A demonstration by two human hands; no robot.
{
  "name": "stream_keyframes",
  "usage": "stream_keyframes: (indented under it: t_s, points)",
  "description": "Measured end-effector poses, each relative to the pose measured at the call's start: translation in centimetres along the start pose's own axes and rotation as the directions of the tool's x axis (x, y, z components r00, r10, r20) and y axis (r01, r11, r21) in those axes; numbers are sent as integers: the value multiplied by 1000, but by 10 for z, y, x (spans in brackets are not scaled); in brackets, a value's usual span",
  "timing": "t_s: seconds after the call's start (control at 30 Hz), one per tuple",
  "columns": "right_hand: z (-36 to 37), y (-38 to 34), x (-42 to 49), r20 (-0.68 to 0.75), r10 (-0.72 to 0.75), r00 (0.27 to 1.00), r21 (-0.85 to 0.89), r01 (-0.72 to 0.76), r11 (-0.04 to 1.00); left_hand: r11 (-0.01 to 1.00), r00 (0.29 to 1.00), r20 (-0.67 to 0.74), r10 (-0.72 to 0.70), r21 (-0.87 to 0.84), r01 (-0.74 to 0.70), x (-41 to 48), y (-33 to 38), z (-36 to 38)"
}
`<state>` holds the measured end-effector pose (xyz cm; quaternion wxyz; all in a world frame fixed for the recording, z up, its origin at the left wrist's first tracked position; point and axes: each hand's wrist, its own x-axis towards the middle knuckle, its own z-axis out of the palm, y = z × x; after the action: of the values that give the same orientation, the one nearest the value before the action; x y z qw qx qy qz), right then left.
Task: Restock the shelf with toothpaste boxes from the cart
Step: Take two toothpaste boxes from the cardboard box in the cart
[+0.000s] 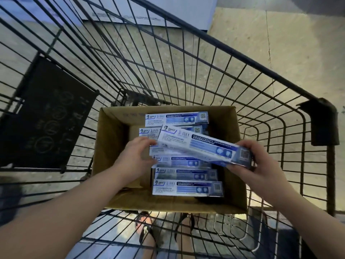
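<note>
An open cardboard carton (pixel 110 139) sits in a black wire cart (pixel 205 71). Several white-and-blue toothpaste boxes (pixel 186 187) lie flat inside it in a row. Above them, one toothpaste box (pixel 196 144) is held tilted, its left end higher. My right hand (pixel 255 159) grips its right end. My left hand (pixel 134 156) touches its left end with the fingertips, and also reaches the boxes below. No shelf is in view.
A dark printed flap (pixel 44 116) hangs on the cart's left side. Beige tiled floor (pixel 280 43) shows through the wires. A pale blue-white base panel (pixel 149 10) runs along the top. My feet in sandals (pixel 147 228) stand below the cart.
</note>
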<state>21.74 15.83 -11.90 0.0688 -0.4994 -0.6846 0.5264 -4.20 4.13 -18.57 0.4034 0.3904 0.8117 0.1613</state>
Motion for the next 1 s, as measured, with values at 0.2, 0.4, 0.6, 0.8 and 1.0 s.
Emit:
stream_keyframes:
  t_s: [0.2,0.4,0.6,0.8,1.0]
  points:
    - [-3,-2,16,-153,-18,988,71,29,997,993,999,-44,23,120,-18,14,-6,31]
    - [2,1,26,-183,2,983,79,12,997,893,992,-61,106,445,-68,14,-17,43]
    - [-1,0,23,-178,12,984,64,-1,998,987,999,23,-23,-156,26,9,-10,23]
    - [-13,-26,2,-182,-21,983,65,34,997,964,991,134,-32,-257,66,-23,10,-17]
    - [-28,-65,-47,-188,-58,980,105,79,991,984,971,221,91,-170,-54,-82,35,-72]
